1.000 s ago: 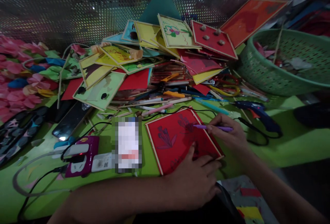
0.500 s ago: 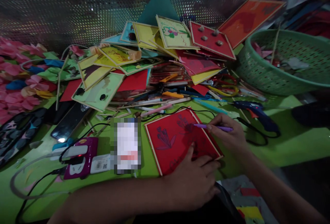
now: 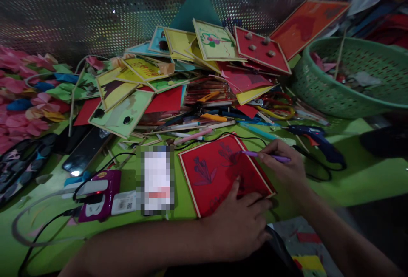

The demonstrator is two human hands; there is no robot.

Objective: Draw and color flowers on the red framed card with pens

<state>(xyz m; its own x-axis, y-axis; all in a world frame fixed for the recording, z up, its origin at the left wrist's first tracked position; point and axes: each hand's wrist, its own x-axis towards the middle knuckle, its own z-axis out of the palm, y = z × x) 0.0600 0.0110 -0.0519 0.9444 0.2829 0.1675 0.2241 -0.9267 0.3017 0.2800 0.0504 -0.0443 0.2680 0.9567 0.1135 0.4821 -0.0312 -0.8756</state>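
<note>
While right fingers (image 3: 273, 145) pinch a purple pen (image 3: 281, 158), spread left fingers (image 3: 235, 187) partly hide the red card (image 3: 219, 173).

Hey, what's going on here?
A person is at work on a red card edged with pale strips. Their right hand holds a purple pen, tip near some drawn flowers; contact is hard to tell. Their left hand lies across the card's near side. Behind is a heap of colourful framed cards.
</note>
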